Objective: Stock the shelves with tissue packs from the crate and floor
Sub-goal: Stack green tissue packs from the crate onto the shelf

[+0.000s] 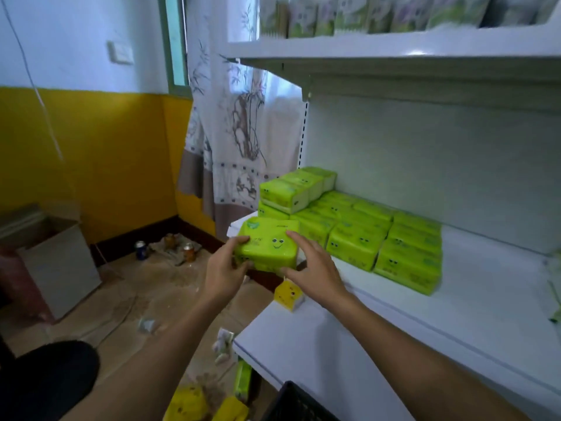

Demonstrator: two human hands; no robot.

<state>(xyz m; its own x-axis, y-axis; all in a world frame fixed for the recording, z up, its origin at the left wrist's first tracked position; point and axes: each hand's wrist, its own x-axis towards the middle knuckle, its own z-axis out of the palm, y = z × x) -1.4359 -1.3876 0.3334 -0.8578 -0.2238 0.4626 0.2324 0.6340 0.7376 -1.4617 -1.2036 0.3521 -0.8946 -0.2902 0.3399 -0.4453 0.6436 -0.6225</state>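
Green tissue pack (268, 245) in the grip of left hand (225, 270) and right hand (312, 268) — black crate (294, 404) half off-frame

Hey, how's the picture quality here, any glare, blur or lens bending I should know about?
Head view: a small glare spot on the upper shelf front edge; head view: the top-shelf packs are smeared by blur, while the held green pack reads fairly sharp; head view: wide-angle distortion bows the shelf lines toward the edges; lighting is soft, shadows faint.
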